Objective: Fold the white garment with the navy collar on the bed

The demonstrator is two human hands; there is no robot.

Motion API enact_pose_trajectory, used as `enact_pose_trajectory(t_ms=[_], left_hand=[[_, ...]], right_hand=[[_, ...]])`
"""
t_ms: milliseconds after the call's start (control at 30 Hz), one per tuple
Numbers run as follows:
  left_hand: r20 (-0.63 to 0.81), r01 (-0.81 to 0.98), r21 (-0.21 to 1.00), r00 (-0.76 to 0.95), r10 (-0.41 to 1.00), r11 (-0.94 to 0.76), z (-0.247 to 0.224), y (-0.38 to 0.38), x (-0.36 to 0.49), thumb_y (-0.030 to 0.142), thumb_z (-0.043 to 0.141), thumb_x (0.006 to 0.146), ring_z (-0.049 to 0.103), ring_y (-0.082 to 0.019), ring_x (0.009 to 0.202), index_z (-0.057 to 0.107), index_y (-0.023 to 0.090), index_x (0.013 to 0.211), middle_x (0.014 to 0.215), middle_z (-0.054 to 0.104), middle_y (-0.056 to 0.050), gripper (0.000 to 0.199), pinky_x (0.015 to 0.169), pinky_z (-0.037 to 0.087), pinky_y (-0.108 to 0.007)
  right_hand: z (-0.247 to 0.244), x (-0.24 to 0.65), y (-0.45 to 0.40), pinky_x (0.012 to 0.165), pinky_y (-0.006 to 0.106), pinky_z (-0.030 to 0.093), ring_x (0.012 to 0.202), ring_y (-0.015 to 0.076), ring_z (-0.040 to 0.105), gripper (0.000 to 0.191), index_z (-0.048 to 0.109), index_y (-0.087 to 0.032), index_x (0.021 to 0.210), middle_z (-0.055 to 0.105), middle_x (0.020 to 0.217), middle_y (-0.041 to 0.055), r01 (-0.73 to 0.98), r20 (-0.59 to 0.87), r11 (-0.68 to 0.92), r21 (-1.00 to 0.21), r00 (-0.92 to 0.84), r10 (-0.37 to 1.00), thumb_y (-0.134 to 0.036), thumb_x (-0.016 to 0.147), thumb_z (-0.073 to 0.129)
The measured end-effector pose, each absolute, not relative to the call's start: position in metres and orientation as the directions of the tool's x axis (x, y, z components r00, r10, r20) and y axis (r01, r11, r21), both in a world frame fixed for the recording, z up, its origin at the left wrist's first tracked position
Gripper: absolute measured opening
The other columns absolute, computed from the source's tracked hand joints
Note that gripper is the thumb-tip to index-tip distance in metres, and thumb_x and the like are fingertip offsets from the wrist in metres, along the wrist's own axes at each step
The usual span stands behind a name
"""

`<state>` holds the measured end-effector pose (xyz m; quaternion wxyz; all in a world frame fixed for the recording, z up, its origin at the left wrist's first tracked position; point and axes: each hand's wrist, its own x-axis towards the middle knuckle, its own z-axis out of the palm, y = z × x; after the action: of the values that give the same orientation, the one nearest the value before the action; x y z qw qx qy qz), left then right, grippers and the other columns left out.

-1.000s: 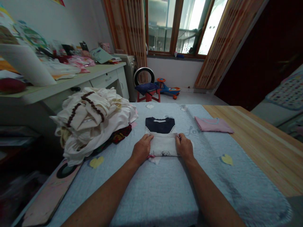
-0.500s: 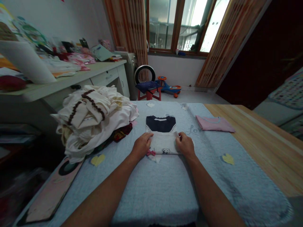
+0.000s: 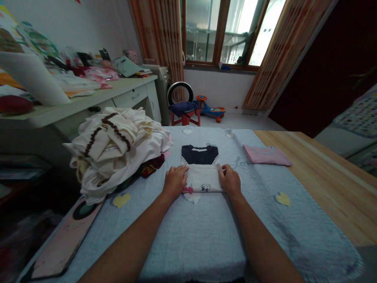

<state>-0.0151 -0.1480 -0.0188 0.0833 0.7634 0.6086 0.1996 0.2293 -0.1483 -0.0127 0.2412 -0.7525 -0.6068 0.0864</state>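
A white garment (image 3: 203, 176) with a dark navy collar lies partly folded on the blue cloth, a small cat print and a red checked bow along its near edge. My left hand (image 3: 175, 181) rests at the garment's left edge, its fingers close together on the fabric. At the right edge, my right hand (image 3: 230, 180) pinches the folded fabric between thumb and fingers. A folded pink garment (image 3: 267, 155) lies farther right. To the left is a big heap of white and cream clothes (image 3: 118, 141).
The blue cloth (image 3: 191, 239) covers much of a wooden table (image 3: 335, 188). A pink board (image 3: 66, 239) lies at the left edge. Beyond the table stand a red stool (image 3: 186, 118) and a blue ride-on toy (image 3: 210, 110). A cluttered desk (image 3: 123, 88) is at the left.
My left hand's fingers have straightened and flattened a little on the garment's left edge. My right hand and the garment have barely moved.
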Motion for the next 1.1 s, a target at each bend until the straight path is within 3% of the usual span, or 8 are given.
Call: enact_pose_trajectory(t_ms=[200, 367, 500, 633, 733, 867, 967, 1100], left_hand=[[0.314, 0.902, 0.394, 0.05, 0.948, -0.179, -0.013, -0.152, -0.012, 0.017, 0.05, 0.092, 0.05, -0.031, 0.122, 0.07, 0.026, 0.115, 0.14, 0.058, -0.007, 0.032, 0.104, 0.037, -0.051], [0.452, 0.785, 0.387, 0.296, 0.842, -0.483, -0.004, -0.158, -0.006, 0.018, 0.036, 0.099, 0.048, -0.022, 0.133, 0.063, 0.02, 0.125, 0.141, 0.059, -0.008, 0.038, 0.114, 0.033, -0.045], [0.325, 0.748, 0.282, 0.514, 0.794, -0.6, -0.012, -0.161, 0.001, 0.028, 0.038, 0.101, 0.042, -0.023, 0.14, 0.058, 0.017, 0.133, 0.147, 0.053, -0.01, 0.039, 0.116, 0.033, -0.044], [0.177, 0.805, 0.208, 0.528, 0.83, -0.556, -0.024, -0.16, 0.003, 0.037, 0.043, 0.101, 0.033, -0.025, 0.147, 0.049, 0.02, 0.143, 0.157, 0.039, -0.01, 0.047, 0.119, 0.029, -0.046], [0.142, 0.83, 0.192, 0.505, 0.851, -0.524, -0.028, -0.159, 0.003, 0.041, 0.044, 0.1, 0.026, -0.026, 0.149, 0.044, 0.022, 0.147, 0.161, 0.031, -0.009, 0.051, 0.121, 0.024, -0.046], [0.13, 0.85, 0.182, 0.477, 0.869, -0.494, -0.026, -0.161, 0.004, 0.042, 0.046, 0.099, 0.023, -0.029, 0.15, 0.043, 0.024, 0.149, 0.162, 0.029, -0.009, 0.053, 0.121, 0.022, -0.048], [0.144, 0.857, 0.166, 0.469, 0.871, -0.489, -0.026, -0.162, 0.006, 0.043, 0.048, 0.099, 0.023, -0.031, 0.15, 0.044, 0.024, 0.148, 0.161, 0.032, -0.009, 0.053, 0.121, 0.023, -0.048], [0.179, 0.866, 0.16, 0.447, 0.876, -0.474, -0.029, -0.163, 0.006, 0.043, 0.05, 0.097, 0.025, -0.032, 0.149, 0.045, 0.026, 0.147, 0.16, 0.033, -0.01, 0.053, 0.12, 0.025, -0.049]], right_hand=[[-0.014, 0.231, -0.147, 0.064, 0.025, 0.033, 0.071, 0.0169, 0.061, 0.017, 0.058, -0.02, 0.107, 0.068, 0.076, 0.0009, 0.833, 0.17, -0.151, -0.532, 0.28, 0.945, -0.027, 0.092, 0.059], [-0.015, 0.233, -0.146, 0.064, 0.024, 0.033, 0.069, 0.0159, 0.06, 0.009, 0.06, -0.022, 0.097, 0.068, 0.076, 0.0002, 0.835, 0.174, -0.147, -0.53, 0.276, 0.945, -0.027, 0.091, 0.06], [-0.015, 0.231, -0.146, 0.063, 0.025, 0.032, 0.069, 0.0159, 0.059, 0.007, 0.061, -0.022, 0.095, 0.067, 0.076, -0.0001, 0.843, 0.165, -0.16, -0.514, 0.28, 0.946, -0.027, 0.091, 0.059], [-0.016, 0.233, -0.145, 0.065, 0.026, 0.036, 0.073, 0.0173, 0.06, 0.009, 0.062, -0.021, 0.096, 0.067, 0.082, 0.0019, 0.867, 0.186, -0.14, -0.478, 0.255, 0.949, -0.027, 0.091, 0.056], [-0.013, 0.234, -0.147, 0.075, 0.029, 0.041, 0.089, 0.0205, 0.06, 0.016, 0.064, -0.019, 0.101, 0.065, 0.1, 0.0082, 0.915, 0.311, -0.083, -0.394, 0.218, 0.925, -0.021, 0.091, 0.051], [-0.003, 0.223, -0.155, 0.091, 0.033, 0.041, 0.104, 0.0246, 0.056, 0.025, 0.065, -0.016, 0.108, 0.064, 0.108, 0.012, 0.966, 0.426, 0.056, -0.253, 0.059, 0.903, -0.014, 0.091, 0.047], [-0.002, 0.208, -0.162, 0.097, 0.034, 0.039, 0.105, 0.0222, 0.058, 0.028, 0.066, -0.018, 0.109, 0.067, 0.112, 0.0102, 0.951, 0.333, 0.231, -0.207, -0.154, 0.93, -0.015, 0.094, 0.043], [-0.011, 0.195, -0.167, 0.115, 0.04, 0.025, 0.134, 0.0226, 0.045, 0.04, 0.055, -0.016, 0.134, 0.054, 0.144, 0.0113, 0.914, 0.231, 0.369, -0.169, -0.327, 0.916, -0.027, 0.099, 0.04]])
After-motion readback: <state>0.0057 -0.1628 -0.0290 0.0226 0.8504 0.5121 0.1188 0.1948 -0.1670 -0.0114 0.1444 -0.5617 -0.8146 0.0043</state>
